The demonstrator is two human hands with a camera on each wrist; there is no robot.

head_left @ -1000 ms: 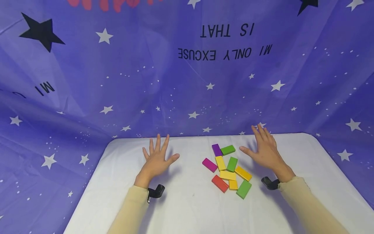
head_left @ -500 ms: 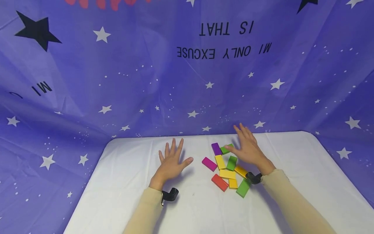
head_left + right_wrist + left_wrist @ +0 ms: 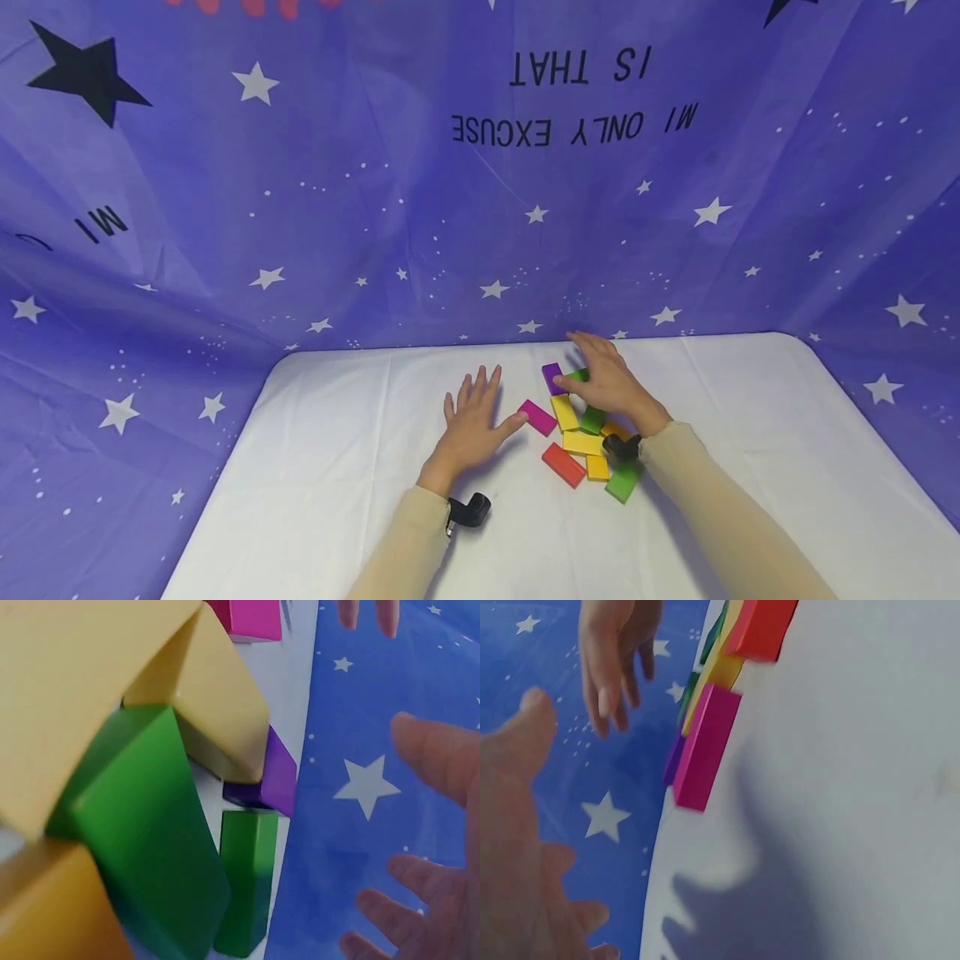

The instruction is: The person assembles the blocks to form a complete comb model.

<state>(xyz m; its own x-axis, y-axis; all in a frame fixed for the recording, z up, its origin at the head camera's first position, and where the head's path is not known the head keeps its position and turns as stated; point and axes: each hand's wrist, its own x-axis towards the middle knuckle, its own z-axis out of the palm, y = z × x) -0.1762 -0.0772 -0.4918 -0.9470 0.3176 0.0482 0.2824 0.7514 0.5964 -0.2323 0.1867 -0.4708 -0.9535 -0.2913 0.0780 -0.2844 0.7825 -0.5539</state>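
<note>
The left hand (image 3: 471, 433) and right hand (image 3: 611, 385) had moved inward, fingers apart; the blocks (image 3: 582, 443), lower right of centre, lay scattered, none yet gripped.

- You face a white-covered table (image 3: 300, 467), its far corners rounded
- Farthest from you on it lie a purple block (image 3: 551, 375) and a far green block (image 3: 247, 885)
- Closer to you are two long yellow blocks (image 3: 582, 442), a middle green block (image 3: 592, 420) and an orange block (image 3: 615, 431)
- Nearest you are a red block (image 3: 563, 465), a small yellow block (image 3: 597, 467) and a near green block (image 3: 621, 483)
- To your left within the group, a magenta block (image 3: 537, 417)
</note>
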